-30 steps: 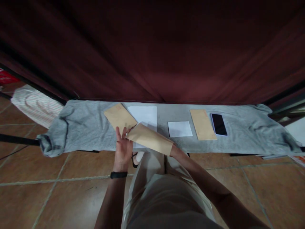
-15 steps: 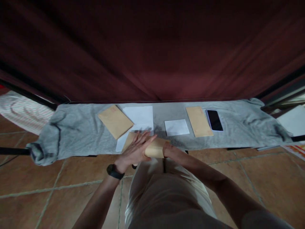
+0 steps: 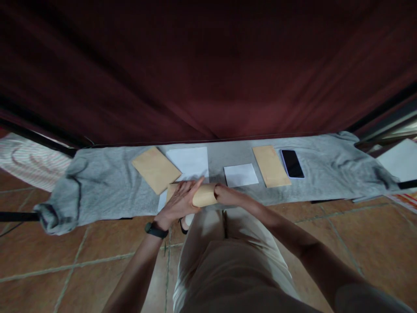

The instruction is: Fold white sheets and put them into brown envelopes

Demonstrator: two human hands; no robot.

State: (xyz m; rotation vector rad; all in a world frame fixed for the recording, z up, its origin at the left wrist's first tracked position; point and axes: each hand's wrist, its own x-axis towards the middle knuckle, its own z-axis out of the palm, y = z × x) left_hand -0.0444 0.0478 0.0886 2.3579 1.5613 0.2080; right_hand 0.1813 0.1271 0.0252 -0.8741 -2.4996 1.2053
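A brown envelope (image 3: pixel 204 196) lies at the near edge of a grey cloth (image 3: pixel 110 182) spread over a narrow bench. My left hand (image 3: pixel 180 202) presses flat on the envelope's left part, fingers spread. My right hand (image 3: pixel 225 194) grips the envelope's right end. A white sheet (image 3: pixel 190 161) lies just behind the envelope, partly under it. A second brown envelope (image 3: pixel 155 169) rests to the left of that sheet.
Further right on the cloth lie a small white paper (image 3: pixel 240 174), a third brown envelope (image 3: pixel 270 166) and a black phone (image 3: pixel 292 163). A dark red curtain (image 3: pixel 208 69) hangs behind the bench. Striped fabric (image 3: pixel 29 158) lies at the left on the tiled floor (image 3: pixel 65 261).
The envelope, held tilted above the cloth a second ago, now lies at the cloth's near edge. My left hand moved from its left tip onto its top, and my right hand moved in.
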